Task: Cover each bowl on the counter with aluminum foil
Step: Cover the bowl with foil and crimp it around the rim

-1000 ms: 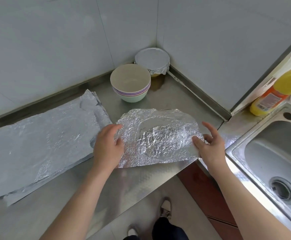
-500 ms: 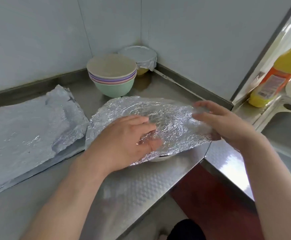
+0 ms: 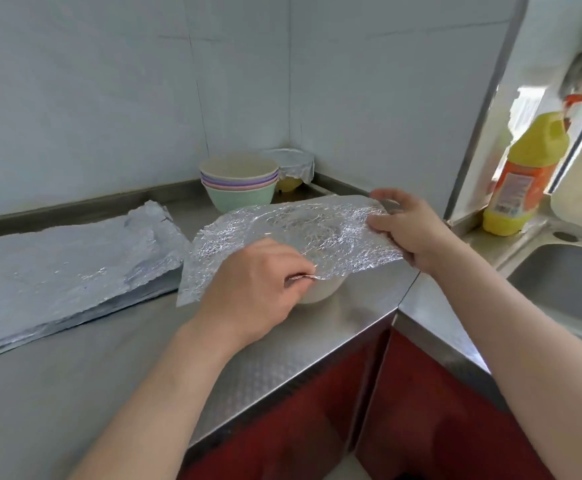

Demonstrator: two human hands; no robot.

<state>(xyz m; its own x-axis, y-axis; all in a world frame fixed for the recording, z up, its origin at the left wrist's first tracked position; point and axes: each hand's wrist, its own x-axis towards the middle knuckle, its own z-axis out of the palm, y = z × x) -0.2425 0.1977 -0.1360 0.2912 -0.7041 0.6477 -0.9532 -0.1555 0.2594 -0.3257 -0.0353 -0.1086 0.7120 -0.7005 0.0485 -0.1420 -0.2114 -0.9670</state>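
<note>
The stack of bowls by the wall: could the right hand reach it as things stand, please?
Probably, once freed: the right hand holds the foil sheet, and nothing stands between it and the stack of bowls.

Head cam, fwd-down, near counter (image 3: 75, 393).

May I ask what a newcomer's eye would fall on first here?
First, the crinkled foil sheet at centre, draped over a white bowl; the left hand pinches its near edge, the right hand holds its right side. Then the yellow bottle at far right.
</note>
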